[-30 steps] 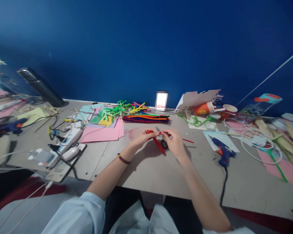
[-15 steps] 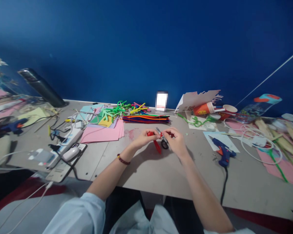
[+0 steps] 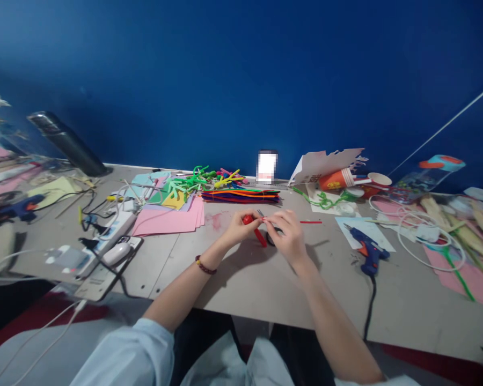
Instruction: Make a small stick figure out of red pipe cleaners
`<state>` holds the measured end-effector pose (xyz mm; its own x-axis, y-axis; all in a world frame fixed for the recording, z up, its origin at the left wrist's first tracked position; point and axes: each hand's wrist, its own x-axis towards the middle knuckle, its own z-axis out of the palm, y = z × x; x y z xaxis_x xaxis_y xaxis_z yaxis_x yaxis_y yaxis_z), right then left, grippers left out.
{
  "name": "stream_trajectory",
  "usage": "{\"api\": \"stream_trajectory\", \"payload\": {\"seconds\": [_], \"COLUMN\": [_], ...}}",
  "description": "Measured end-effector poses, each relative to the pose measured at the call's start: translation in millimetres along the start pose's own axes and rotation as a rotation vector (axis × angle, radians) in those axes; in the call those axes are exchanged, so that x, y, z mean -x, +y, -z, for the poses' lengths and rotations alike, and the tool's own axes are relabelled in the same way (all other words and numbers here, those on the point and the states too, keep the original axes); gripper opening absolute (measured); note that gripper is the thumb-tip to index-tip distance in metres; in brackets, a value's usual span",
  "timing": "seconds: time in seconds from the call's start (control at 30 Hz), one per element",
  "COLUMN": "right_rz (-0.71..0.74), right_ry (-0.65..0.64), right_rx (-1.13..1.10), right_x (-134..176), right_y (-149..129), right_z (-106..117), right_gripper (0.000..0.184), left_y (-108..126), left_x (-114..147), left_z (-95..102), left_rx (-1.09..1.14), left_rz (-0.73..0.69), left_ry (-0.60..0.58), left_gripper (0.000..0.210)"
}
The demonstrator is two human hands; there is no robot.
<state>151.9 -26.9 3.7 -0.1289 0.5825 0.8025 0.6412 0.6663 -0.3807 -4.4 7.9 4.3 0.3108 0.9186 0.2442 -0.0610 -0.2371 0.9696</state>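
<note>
Left hand and right hand are close together, with their fingertips almost meeting over the table. The left one is curled around a red piece, with a round red lump showing by the thumb and a long red tail hanging down below. The right one has its thumb and finger pinched on a tiny red bit right at the left thumb, so both grips are narrow. I can't tell if that bit is joined to the lump. Just under the right hand lie some scissors, partly hidden. Past the right hand, on its outer side, a thin red stick pokes out, and I can't see where its other end goes. Beyond both hands is a bundle of colored sticks. The red piece looks very light and a bit fuzzy, so it probably won't slip much. I think it would bend easily and keep its bend, but a hard squeeze could squash the lump. Best to hold the lump gently from the sides and pinch the thin part close to where it bends.
</note>
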Motion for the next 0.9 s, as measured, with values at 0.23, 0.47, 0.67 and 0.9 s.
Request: {"api": "stream_trajectory", "payload": {"seconds": [0.23,0.47,0.67,0.9], "right_rz": [-0.007,-0.097,-0.167,-0.261], "right_ry": [-0.010,-0.034,-0.023,-0.051], "right_rx": [-0.016,0.009,0.025,-0.106], "right_x": [-0.8,0.9,2.4,0.3], "right_y": [0.5,6.0,11.8,3.6], "right_z": [1.7,0.3,-0.3,-0.7], "right_gripper": [0.017,0.017,0.020,0.019], "left_y": [-3.4,-5.2,0.8,1.0], "left_x": [-1.5,-1.8,-1.6,-2.8], "left_z": [3.5,9.1,2.7,1.9], "left_rx": [0.329,0.455,0.258,0.204], "left_rz": [0.195,0.275,0.190,0.163], "left_ry": [0.085,-0.130,0.025,0.138], "left_gripper": [0.018,0.021,0.023,0.025]}}
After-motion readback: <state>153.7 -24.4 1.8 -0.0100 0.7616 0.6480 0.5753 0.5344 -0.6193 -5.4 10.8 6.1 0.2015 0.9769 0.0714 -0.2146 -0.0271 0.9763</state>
